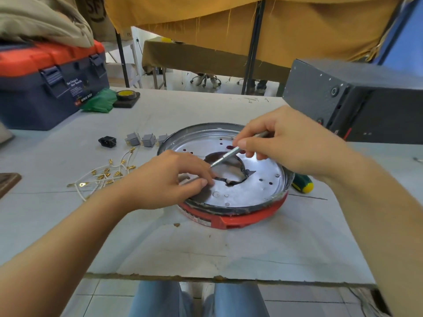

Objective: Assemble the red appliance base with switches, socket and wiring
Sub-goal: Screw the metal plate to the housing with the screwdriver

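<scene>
Head view: right hand pinches a thin metal tool angled toward the left hand, whose curled fingers press the silver plate of the red base beneath both hands. Beyond the left hand lie 3 grey switches, a black socket and white wires on the surface.

A workshop: a toolbox sits far left of the left hand, loose wires lie just left of it, and a dark metal machine stands beyond the right hand
</scene>
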